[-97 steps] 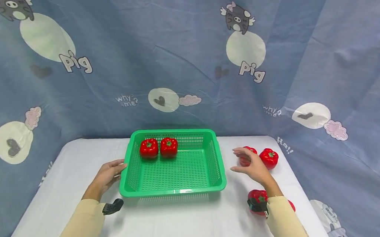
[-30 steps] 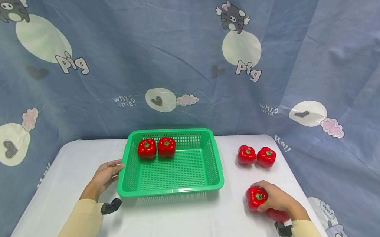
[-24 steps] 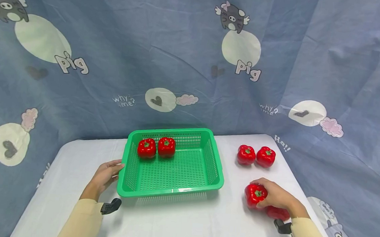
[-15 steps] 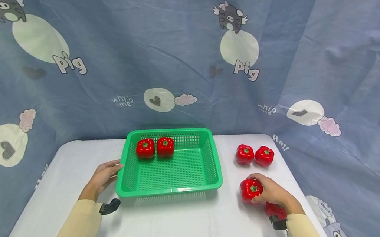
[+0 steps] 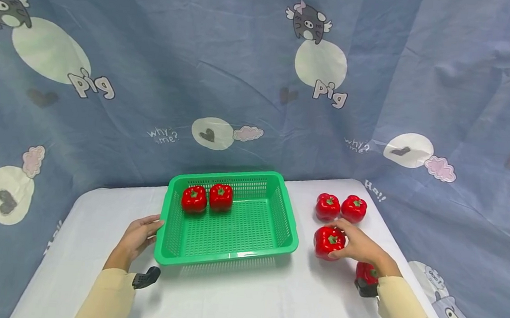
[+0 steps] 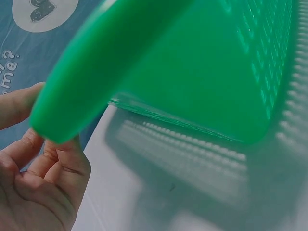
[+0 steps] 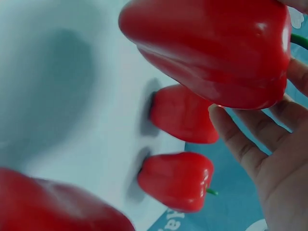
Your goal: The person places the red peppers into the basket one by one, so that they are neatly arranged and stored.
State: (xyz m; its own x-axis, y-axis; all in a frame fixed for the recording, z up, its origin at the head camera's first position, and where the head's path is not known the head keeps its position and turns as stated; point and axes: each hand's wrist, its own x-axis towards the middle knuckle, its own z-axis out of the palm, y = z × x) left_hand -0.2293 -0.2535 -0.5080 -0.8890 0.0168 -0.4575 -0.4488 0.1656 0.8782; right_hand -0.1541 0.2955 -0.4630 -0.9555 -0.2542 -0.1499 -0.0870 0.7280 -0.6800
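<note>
My right hand [image 5: 357,244] grips a glossy red bell pepper [image 5: 329,243] by its sides. The right wrist view shows this pepper [image 7: 211,48] lifted, its shadow on the table apart from it. At the left end of a green plastic basket [image 5: 229,261], my left hand [image 5: 139,235] holds the rim. In the left wrist view the fingers [image 6: 48,163] curl under that rim [image 6: 72,96]. Inside the basket, two red bell peppers, one at the left [image 5: 194,199] and one beside it [image 5: 221,198], stand side by side at the back left.
Two more bell peppers, a left one [image 5: 327,206] and a right one [image 5: 353,208], stand at the table's back right. Another pepper [image 5: 366,271] sits partly hidden under my right wrist. A blue printed cloth [image 5: 243,78] hangs behind the white table [image 5: 225,306].
My right hand moved from the back right peppers to the front pair, took hold of one pepper, and has carried it up and leftward. My left hand stays on the basket.
</note>
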